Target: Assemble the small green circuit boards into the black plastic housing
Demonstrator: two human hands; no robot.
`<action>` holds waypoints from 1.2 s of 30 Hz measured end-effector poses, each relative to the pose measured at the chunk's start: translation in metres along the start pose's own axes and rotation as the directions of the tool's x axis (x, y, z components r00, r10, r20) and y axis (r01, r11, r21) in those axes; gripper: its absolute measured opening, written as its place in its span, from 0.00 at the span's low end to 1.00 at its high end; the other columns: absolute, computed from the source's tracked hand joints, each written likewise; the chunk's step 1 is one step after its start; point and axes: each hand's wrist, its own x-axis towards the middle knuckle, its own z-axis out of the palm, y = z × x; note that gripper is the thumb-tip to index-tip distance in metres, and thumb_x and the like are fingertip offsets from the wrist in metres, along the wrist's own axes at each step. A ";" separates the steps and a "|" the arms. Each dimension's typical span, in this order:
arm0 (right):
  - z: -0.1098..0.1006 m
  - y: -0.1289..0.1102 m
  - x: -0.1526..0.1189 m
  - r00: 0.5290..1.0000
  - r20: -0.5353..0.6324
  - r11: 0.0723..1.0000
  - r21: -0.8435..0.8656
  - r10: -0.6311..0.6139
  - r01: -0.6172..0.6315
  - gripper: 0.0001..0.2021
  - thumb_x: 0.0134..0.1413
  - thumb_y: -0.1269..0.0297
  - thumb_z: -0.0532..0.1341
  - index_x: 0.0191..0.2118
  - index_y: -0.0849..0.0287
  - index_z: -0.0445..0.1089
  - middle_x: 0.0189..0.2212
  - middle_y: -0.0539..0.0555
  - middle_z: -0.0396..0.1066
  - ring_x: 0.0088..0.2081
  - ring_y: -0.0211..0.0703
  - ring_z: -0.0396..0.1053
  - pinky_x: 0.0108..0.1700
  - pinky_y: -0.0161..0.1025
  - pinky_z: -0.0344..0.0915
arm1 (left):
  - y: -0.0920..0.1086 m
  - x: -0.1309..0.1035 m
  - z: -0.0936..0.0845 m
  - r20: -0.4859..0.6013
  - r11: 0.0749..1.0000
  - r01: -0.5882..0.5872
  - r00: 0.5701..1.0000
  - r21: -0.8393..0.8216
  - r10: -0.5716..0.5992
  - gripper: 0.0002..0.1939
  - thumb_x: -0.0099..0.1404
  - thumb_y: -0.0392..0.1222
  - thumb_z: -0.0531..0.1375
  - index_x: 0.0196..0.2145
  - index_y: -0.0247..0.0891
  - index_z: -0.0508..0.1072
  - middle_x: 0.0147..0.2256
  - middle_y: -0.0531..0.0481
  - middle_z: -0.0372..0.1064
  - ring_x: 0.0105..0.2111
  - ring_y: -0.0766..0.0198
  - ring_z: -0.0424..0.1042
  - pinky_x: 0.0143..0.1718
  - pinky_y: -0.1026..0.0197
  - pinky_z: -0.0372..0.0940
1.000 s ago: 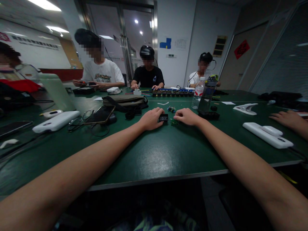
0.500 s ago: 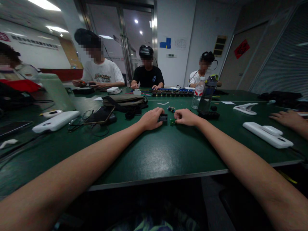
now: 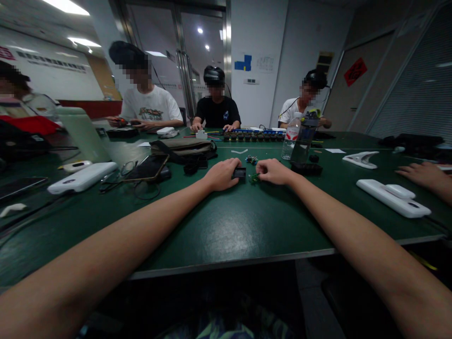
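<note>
On the green table, my left hand (image 3: 223, 174) is closed round a small black open-topped plastic case (image 3: 240, 173), held low over the tabletop. Just to its right, my right hand (image 3: 271, 171) has its fingers pinched at a small green circuit board (image 3: 254, 178); the fingertips are partly hidden and the board looks blurred. A small heap of coloured parts with wires (image 3: 251, 160) lies between the hands, slightly farther back. Two small black open cases (image 3: 196, 165) sit left of my left hand.
Beyond my right hand stand a clear bottle (image 3: 290, 139) and a dark bottle (image 3: 304, 141), with a black box (image 3: 306, 169) before them. A phone (image 3: 147, 168), a bag (image 3: 183, 148) and a white device (image 3: 83, 178) lie left. A co-worker's hand (image 3: 422, 175) rests right.
The green board at my right fingertips has shifted and turned slightly. My left hand and the black case stay put. The person at the back right has leaned to the right.
</note>
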 end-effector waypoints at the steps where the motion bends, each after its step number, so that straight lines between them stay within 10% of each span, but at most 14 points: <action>1: 0.000 0.000 0.000 1.000 -0.008 1.000 0.002 -0.005 0.006 0.05 0.43 0.75 0.61 0.28 0.59 0.69 0.24 0.46 0.68 0.27 0.35 0.62 0.34 0.32 0.56 | 0.000 0.000 0.000 -0.001 1.000 -0.001 1.000 -0.004 0.001 0.19 0.61 0.42 0.57 0.49 0.38 0.64 0.46 0.41 0.71 0.46 0.51 0.72 0.49 0.52 0.67; 36: 0.001 0.001 0.001 0.997 -0.070 0.993 0.119 0.016 -0.008 0.07 0.43 0.67 0.69 0.29 0.60 0.71 0.23 0.46 0.69 0.27 0.35 0.66 0.34 0.33 0.59 | 0.001 0.000 -0.001 0.010 1.000 0.010 1.000 -0.007 -0.010 0.19 0.61 0.42 0.57 0.50 0.38 0.64 0.46 0.40 0.71 0.45 0.51 0.73 0.48 0.52 0.68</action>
